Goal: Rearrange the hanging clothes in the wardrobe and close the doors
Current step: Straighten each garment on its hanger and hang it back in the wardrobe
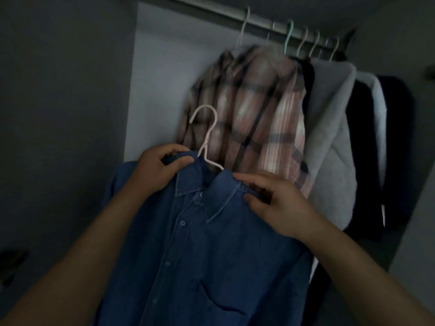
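A blue denim shirt (211,255) on a white hanger (207,135) is off the rail, held up in front of the open wardrobe. My left hand (157,170) grips the collar and left shoulder beside the hanger's neck. My right hand (277,203) pinches the right side of the collar. Behind, a pink plaid shirt (254,109) hangs from the metal rail (259,22), blurred. A grey fleece-lined jacket (334,137) and dark garments (388,149) hang to its right.
Several hanger hooks (306,41), one mint green, sit along the rail's right part. The rail's left stretch is bare, above the pale back wall (160,78). A dark wardrobe side panel (58,114) stands on the left.
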